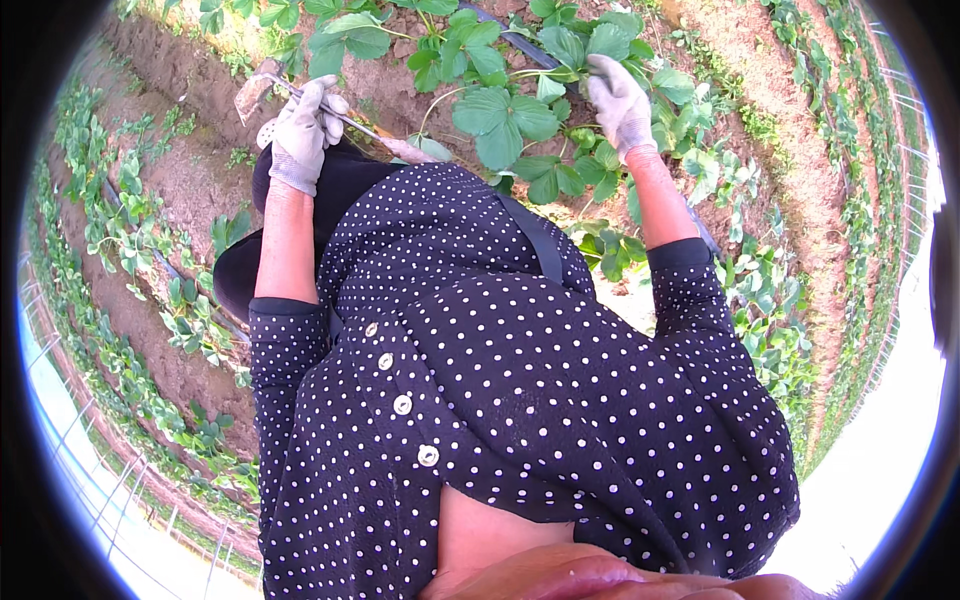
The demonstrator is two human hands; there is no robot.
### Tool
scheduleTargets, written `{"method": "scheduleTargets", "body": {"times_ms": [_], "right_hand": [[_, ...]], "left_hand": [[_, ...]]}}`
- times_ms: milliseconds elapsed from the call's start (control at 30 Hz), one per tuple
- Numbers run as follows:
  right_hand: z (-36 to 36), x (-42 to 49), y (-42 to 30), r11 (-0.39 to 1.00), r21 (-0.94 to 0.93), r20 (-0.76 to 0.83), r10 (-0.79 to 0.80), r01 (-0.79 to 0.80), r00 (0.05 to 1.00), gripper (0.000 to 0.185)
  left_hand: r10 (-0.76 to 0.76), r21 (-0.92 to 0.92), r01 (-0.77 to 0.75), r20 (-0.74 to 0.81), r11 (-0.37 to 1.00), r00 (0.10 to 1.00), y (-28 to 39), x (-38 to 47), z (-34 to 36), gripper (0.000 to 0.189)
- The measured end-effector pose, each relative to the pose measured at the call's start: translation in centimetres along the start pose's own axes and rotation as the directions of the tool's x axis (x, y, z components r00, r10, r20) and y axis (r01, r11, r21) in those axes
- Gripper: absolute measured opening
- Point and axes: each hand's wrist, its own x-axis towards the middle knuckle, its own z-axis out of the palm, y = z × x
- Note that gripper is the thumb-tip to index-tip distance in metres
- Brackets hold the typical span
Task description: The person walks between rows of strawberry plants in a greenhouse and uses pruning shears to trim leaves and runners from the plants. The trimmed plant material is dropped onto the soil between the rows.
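Observation:
My left hand (304,127), in a pale knit glove, is closed around the thin metal shank of a small hand hoe (251,94). The hoe's flat blade, coated with soil, lies to the left of the hand, and its pinkish handle reaches right towards my lap. My right hand (619,101), gloved too, is at the leaves of a strawberry plant (506,124), with its fingertips beside a leaf. Whether the fingers pinch a stem or leaf cannot be made out. Broad green leaves spread between both hands.
A dark drip irrigation hose (525,46) runs through the plants near my right hand. Soil furrows (180,176) and further rows of strawberry plants (127,240) lie on both sides. My bent knees in dark trousers (292,180) are close below my left hand.

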Motion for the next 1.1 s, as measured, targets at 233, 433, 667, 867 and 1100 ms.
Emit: {"method": "scheduleTargets", "body": {"times_ms": [233, 433, 667, 867, 1100], "right_hand": [[-0.2, -10.2, 4.7, 0.188, -0.614, 0.736, -0.216, 0.767, 0.642, 0.052], [0.1, -12.7, 2.4, 0.350, -0.690, 0.654, -0.074, 0.634, 0.753, 0.034], [2.5, -0.8, -3.0, 0.562, -0.667, 0.113, -0.572, 0.488, 0.812, 0.025], [4.3, 4.8, 1.0, 0.427, -0.844, 0.424, 0.162, 0.324, 0.891, 0.027], [4.4, 15.0, 6.9, 0.278, -0.893, 0.290, -0.244, 0.354, 0.925, 0.036]], "left_hand": [[-0.004, 0.085, 0.009, -0.049, 0.996, 0.999, 0.0, -0.7, -0.4, 0.034], [0.022, 0.110, -0.017, -0.047, 0.994, 0.999, -0.2, -0.9, -0.1, 0.032], [0.146, 0.138, -0.154, 0.062, 0.978, 0.987, 4.6, -2.4, 5.1, 0.035], [0.129, 0.231, -0.181, 0.223, 0.956, 0.966, 7.3, -3.5, 10.6, 0.034], [0.021, 0.135, -0.028, 0.054, 0.990, 0.998, 4.5, -3.5, 9.0, 0.036]]}}
